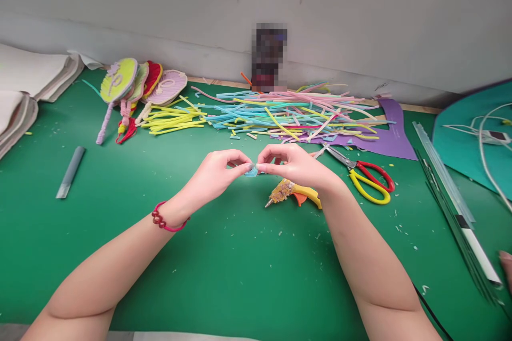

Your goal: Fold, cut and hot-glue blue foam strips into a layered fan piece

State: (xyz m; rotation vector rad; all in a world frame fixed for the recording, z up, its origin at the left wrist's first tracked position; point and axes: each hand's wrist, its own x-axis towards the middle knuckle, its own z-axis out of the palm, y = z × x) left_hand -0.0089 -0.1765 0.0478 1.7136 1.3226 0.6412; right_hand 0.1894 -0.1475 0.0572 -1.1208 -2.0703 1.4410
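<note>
My left hand (222,173) and my right hand (290,165) meet above the middle of the green table, fingertips pinched. Between them is a small light-blue piece (251,172), too small and covered to name closely; the fingers of both hands close on it. Just below my right hand lies a yellow hot glue gun (286,191) with an orange trigger, its nozzle toward the left. Scissors (362,170) with one red and one yellow handle lie to the right of that hand, blades partly apart.
Behind the hands spreads a pile of pastel fuzzy stems (280,112), partly over a purple sheet (400,133). Several decorated fans (119,81) lie back left. A grey stick (71,172) is at left, clear glue sticks (444,170) at right. Another person's hand (506,266) shows at the right edge.
</note>
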